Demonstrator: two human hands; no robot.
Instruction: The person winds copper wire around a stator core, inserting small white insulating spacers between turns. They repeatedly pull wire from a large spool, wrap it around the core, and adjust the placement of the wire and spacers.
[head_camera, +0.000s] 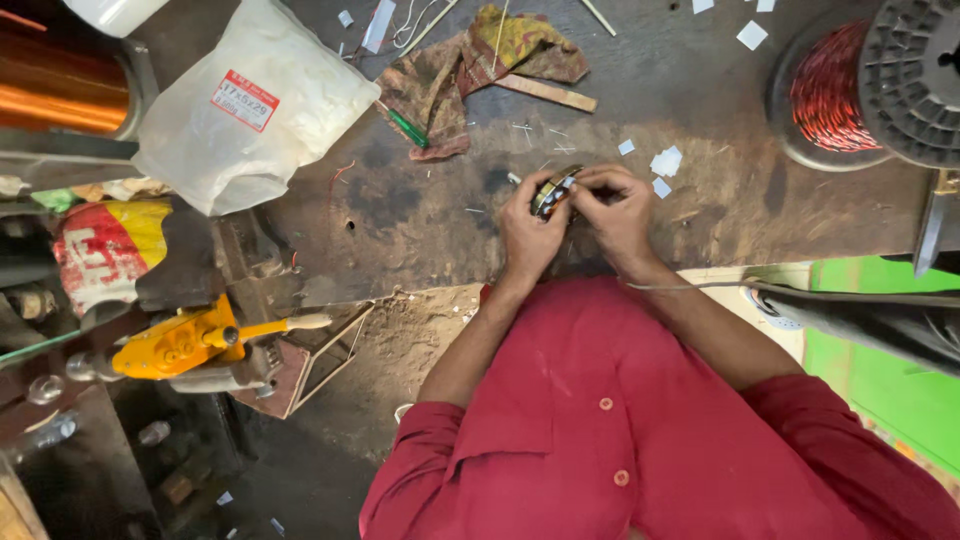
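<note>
— The fingers (590, 190) of both hands were found clamped on a small wound coil (553, 192). Where was it held?

— Between the left hand (530, 235) and right hand (618, 215), just above the dark worn surface (420, 215), near its front edge.

— What else was recorded?

— White paper scraps (665, 162) were noted just beside the right hand. A patterned rag (470, 70) and a white plastic bag (250, 105) were logged further back, a spool of red wire (830, 90) at the far right, and a yellow tool (185, 340) well apart, at the lower left.
</note>
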